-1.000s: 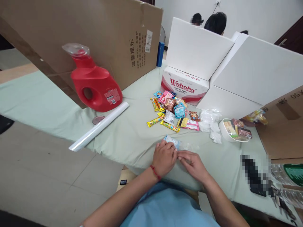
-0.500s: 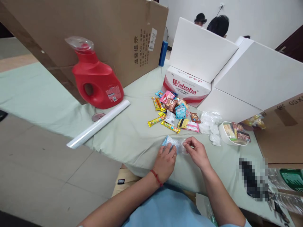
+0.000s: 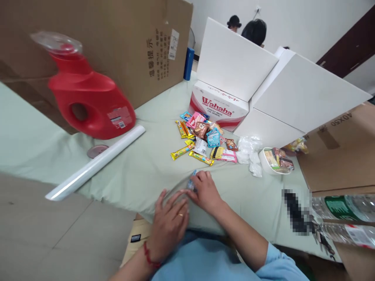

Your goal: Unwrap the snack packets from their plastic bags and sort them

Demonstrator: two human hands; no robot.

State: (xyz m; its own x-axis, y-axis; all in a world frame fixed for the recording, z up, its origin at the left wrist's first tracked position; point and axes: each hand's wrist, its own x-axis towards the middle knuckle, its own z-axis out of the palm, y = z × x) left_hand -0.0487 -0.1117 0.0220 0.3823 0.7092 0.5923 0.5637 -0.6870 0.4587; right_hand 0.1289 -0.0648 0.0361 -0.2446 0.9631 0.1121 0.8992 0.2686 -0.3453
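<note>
In the head view my right hand (image 3: 206, 193) is closed on a small blue-and-white snack packet (image 3: 193, 180) at the near side of the table. The fingers cover most of the packet. Slightly blurred, my left hand (image 3: 170, 222) is just to the left and nearer my body, with its fingers apart and bent over the table edge. Its fingertips come close to the right thumb; whether they touch thin clear plastic there I cannot make out. Beyond the hands lies a pile of wrapped snacks (image 3: 202, 134), with yellow bars (image 3: 183, 151) at its near left.
Crumpled clear plastic bags (image 3: 248, 150) and a white basket (image 3: 265, 163) of snacks lie to the right. A white roll (image 3: 96, 162) and a red jug (image 3: 90, 93) stand left. A Wahaba-style water carton (image 3: 240, 107) sits behind. Bottles (image 3: 340, 207) lie at the right edge.
Both hands have moved left and nearer my body, the packet with them. The left hand has come off the packet; the right now grips it. The view has shifted right.
</note>
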